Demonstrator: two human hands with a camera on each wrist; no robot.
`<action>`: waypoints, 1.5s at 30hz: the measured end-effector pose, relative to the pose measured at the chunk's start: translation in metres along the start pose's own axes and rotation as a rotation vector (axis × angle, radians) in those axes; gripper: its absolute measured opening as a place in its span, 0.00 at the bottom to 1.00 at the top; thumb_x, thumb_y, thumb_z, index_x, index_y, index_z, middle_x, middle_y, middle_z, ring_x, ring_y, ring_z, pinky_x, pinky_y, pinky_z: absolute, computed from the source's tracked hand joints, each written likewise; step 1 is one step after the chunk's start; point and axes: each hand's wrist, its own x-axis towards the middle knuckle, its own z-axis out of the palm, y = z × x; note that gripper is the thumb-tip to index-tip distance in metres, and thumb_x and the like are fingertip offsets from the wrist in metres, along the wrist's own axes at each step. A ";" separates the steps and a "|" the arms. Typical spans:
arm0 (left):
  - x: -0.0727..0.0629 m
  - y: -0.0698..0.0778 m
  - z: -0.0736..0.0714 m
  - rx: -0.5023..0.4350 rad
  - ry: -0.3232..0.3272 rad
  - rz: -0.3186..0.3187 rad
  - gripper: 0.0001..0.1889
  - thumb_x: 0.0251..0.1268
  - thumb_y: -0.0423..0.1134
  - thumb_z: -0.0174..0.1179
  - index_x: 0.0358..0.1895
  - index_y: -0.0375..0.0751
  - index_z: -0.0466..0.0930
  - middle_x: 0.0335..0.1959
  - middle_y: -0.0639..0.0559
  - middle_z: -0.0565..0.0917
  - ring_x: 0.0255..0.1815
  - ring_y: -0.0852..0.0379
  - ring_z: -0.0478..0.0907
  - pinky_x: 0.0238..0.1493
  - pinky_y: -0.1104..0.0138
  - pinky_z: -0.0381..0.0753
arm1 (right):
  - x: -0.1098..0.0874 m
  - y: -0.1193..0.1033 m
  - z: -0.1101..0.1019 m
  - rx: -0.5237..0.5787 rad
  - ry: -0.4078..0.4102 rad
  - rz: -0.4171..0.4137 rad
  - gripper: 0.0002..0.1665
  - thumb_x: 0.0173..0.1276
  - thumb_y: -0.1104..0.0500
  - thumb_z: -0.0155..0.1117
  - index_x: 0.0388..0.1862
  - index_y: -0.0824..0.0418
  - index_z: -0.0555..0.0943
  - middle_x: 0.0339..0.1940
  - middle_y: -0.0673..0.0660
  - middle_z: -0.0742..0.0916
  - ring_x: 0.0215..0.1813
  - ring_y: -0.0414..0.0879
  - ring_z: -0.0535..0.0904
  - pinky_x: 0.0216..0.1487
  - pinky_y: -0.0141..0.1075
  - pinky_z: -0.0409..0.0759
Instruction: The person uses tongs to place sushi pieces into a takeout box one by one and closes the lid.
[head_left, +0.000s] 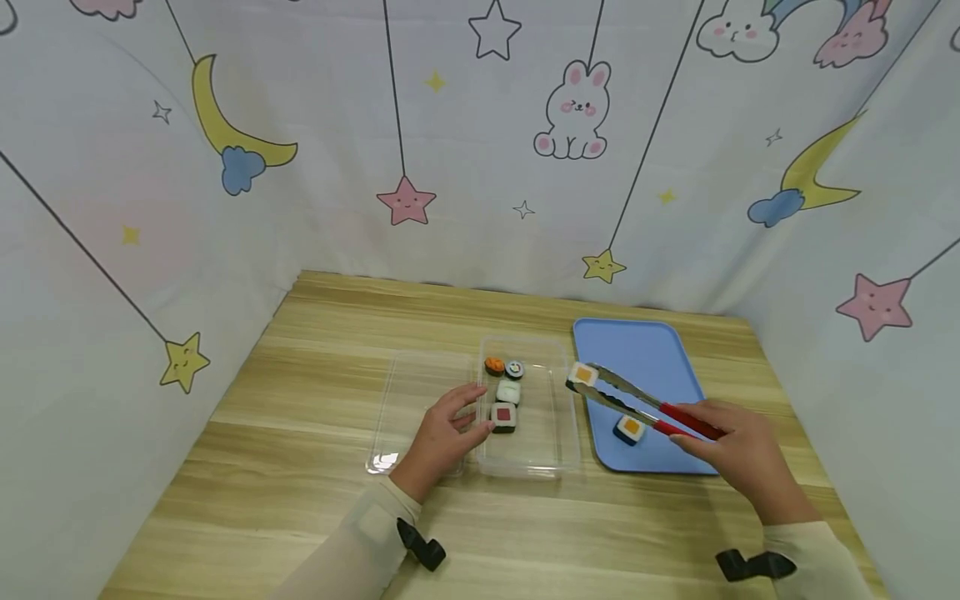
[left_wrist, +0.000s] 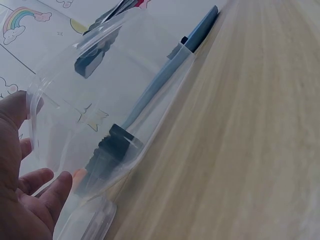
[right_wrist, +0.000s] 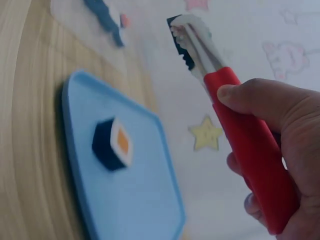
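My right hand (head_left: 742, 442) grips the red-handled metal tongs (head_left: 692, 421). Pinched in the tips is a toy sushi roll (head_left: 582, 376) with an orange centre, held between the clear plastic box (head_left: 543, 433) and the blue tray (head_left: 637, 342). A similar orange-centred roll (head_left: 630, 429) sits on the tray, also seen clearly in the right wrist view. Against the box's left wall, my left hand (head_left: 442, 429) rests with loosely bent fingers. Inside the box stand an orange-topped piece (head_left: 494, 366), a small round roll (head_left: 514, 369), a pale green-white piece (head_left: 508, 392) and a red-centred roll (head_left: 504, 417).
A clear lid (head_left: 420, 383) lies left of the box, partly under my left forearm and hand. The wooden table (head_left: 315, 367) is bounded by a white patterned curtain (head_left: 487, 242) at the back and sides.
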 end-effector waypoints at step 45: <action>0.000 -0.006 -0.004 0.045 -0.027 0.021 0.30 0.66 0.33 0.72 0.71 0.33 0.75 0.76 0.40 0.69 0.73 0.39 0.71 0.66 0.57 0.81 | 0.074 -0.081 0.025 -0.134 -0.430 -0.407 0.20 0.55 0.56 0.83 0.48 0.47 0.92 0.35 0.35 0.84 0.36 0.34 0.78 0.36 0.34 0.83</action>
